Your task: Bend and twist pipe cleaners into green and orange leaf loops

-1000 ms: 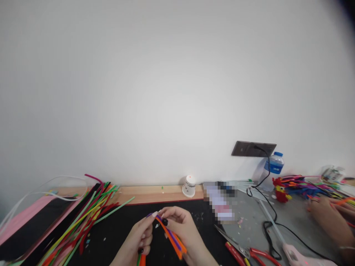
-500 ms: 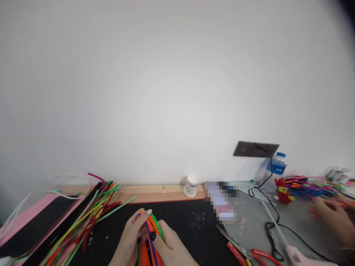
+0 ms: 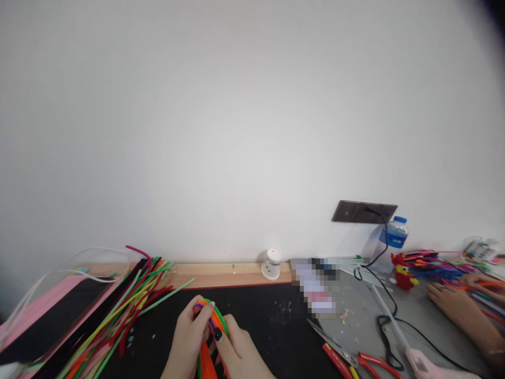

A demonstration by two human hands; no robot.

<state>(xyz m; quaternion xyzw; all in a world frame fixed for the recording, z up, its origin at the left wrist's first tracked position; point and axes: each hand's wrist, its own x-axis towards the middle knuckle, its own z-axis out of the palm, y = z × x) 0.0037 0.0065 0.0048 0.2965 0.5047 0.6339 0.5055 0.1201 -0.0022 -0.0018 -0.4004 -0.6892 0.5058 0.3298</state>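
My left hand (image 3: 189,334) is closed around the bent top of a bundle of pipe cleaners (image 3: 206,353), orange with green and purple strands. Gripping the same bundle from the other side is my right hand (image 3: 239,347), its dark-nailed thumb pressed on the strands. The bundle is folded over in an arch, and its lower ends run out of the bottom of the view. Both hands are above a black mat (image 3: 272,326). Parts of the fingers behind the bundle are hidden.
Loose pipe cleaners (image 3: 118,316) lie at left beside a black phone-like slab (image 3: 59,321). A paper cup (image 3: 271,265) stands by the wall. At right are pliers (image 3: 347,358), a pink glue gun (image 3: 426,366), a bottle (image 3: 394,234), a red figure (image 3: 403,273) and another person's hands (image 3: 453,305).
My left hand has shifted slightly right, and the bundle's top is now bent over more tightly between my hands. The other person's hands have lowered to the table and spread.
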